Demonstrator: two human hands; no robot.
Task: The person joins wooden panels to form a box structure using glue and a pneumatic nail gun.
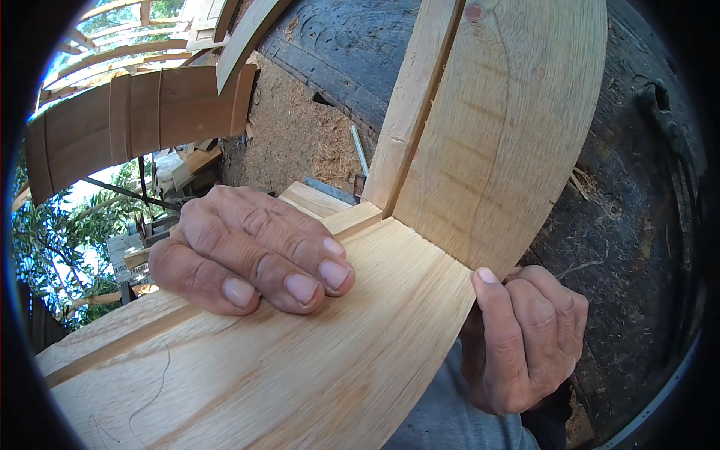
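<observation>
Two pale wooden pieces with grooved edges meet at an angled seam: a lower board running from lower left to the middle, and an upper board rising toward the top. My left hand curls over the grooved edge of the lower board, fingertips pressed on its face; its thumb is hidden. At the outer end of the seam, my right hand grips the corner of the lower board, thumb tip at the seam and the other fingers folded beneath. A thin dark curved line marks the lower board's face.
A dark, worn work surface lies under the upper board, with shavings on it. Sawdust covers the ground beyond. A curved brown panel stands at far left, near wooden slats. A metal rod lies near the joint.
</observation>
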